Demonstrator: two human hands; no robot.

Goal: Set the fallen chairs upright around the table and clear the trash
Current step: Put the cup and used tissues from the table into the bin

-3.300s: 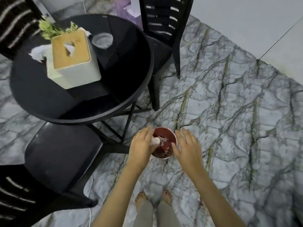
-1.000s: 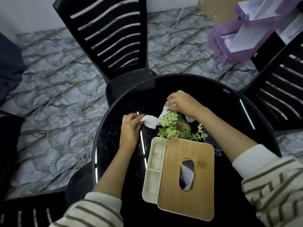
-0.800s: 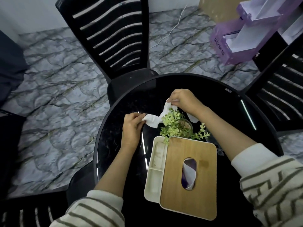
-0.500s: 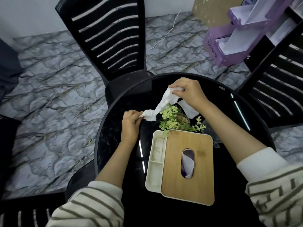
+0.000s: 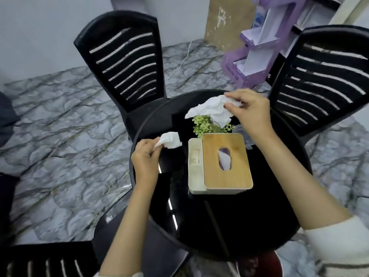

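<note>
On seemingly marble floor [image 5: 60, 136], a black table [image 5: 249, 216]; chairs [image 5: 127, 62] upright beside it.

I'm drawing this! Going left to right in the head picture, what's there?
Left hand, small tissue it pinches, tissue box, chair on the right. Plant, big tissue and right hand overlap the box, so skipped.

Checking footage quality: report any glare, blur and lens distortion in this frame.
Head view: thin white glare streaks on the glossy black table; wide-angle distortion splays the left chair back and right chair back outward; the large tissue in the right hand looks soft; lighting is dim and even.
</note>
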